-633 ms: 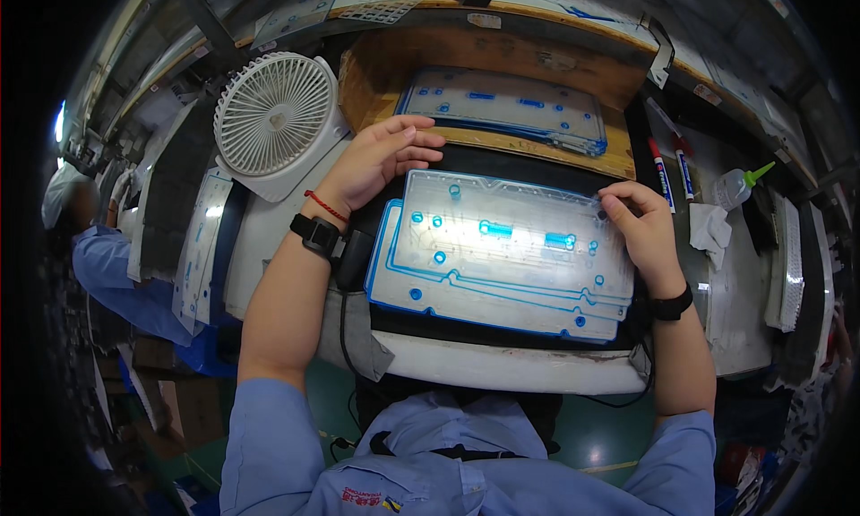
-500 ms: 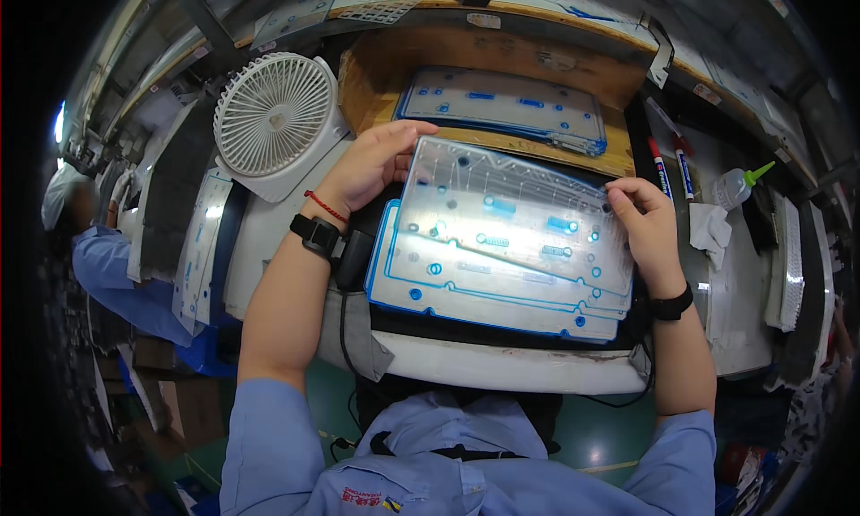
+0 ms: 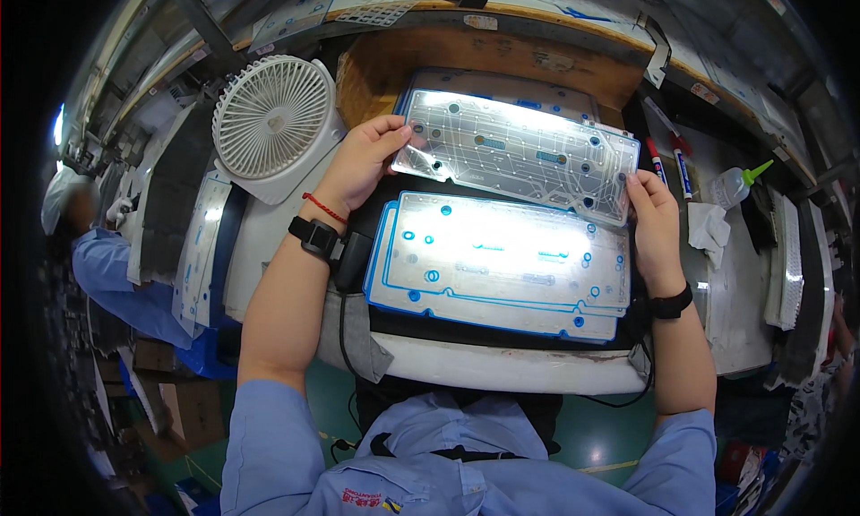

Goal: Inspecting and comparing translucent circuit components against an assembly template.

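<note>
Head view: left hand (image 3: 365, 162) and right hand (image 3: 656, 216) pinch a clear patterned sheet (image 3: 515, 149) in the upper middle of the frame

Red lettering (image 3: 358, 498) crosses the blue shirt (image 3: 430, 485) at the lower edge, beside a small yellow-and-blue mark. Small labels (image 3: 481, 21) sit along the shelf edge at the top, and the markers (image 3: 658, 162) at right carry printed barrels. Behind the held sheet, a wooden box (image 3: 457, 52) contains blue-edged sheets (image 3: 502, 86), which it partly hides. A squeeze bottle (image 3: 730, 191) with a green nozzle stands at right, just above crumpled white tissue (image 3: 709, 229); its fill is hard to tell. Left thumb and fingers grip the sheet's left edge, right ones its right edge. A fan (image 3: 275, 122) stands upper left, and a stack of blue-outlined panels (image 3: 502, 274) lies mid-frame, below the held sheet
</note>
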`<state>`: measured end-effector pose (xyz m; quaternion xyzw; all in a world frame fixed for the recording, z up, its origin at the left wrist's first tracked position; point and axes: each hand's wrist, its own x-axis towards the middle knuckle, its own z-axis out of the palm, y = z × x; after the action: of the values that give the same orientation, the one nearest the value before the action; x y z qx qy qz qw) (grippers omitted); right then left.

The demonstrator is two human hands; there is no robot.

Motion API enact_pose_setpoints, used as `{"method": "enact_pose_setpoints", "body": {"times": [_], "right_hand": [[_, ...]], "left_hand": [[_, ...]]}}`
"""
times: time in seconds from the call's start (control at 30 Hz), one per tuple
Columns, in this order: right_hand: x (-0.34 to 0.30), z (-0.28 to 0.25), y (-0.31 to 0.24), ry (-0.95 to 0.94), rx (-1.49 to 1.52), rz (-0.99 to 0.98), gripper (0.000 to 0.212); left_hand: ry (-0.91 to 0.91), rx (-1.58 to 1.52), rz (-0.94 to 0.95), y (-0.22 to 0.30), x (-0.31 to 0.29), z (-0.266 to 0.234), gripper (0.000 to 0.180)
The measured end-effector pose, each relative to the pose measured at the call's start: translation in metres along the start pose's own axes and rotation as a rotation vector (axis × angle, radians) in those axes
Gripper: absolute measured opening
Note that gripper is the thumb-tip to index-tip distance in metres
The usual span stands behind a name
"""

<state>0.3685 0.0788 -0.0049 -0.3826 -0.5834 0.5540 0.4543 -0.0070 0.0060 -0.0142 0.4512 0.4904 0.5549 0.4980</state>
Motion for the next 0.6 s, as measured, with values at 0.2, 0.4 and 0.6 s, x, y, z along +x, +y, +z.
{"method": "enact_pose_setpoints", "body": {"times": [0.2,0.4,0.6], "right_hand": [[0.000,-0.004,0.002,0.013,-0.027,-0.039,0.018],[-0.005,-0.002,-0.004,0.063,-0.016,-0.073,0.020],[-0.002,-0.010,0.001,0.063,0.151,-0.097,0.019]], "left_hand": [[0.002,0.000,-0.038,0.000,0.003,0.002,0.016],[0.061,-0.076,0.050,0.000,0.001,0.001,0.014],[0.070,-0.099,0.162,0.000,0.001,0.002,0.015]]}}
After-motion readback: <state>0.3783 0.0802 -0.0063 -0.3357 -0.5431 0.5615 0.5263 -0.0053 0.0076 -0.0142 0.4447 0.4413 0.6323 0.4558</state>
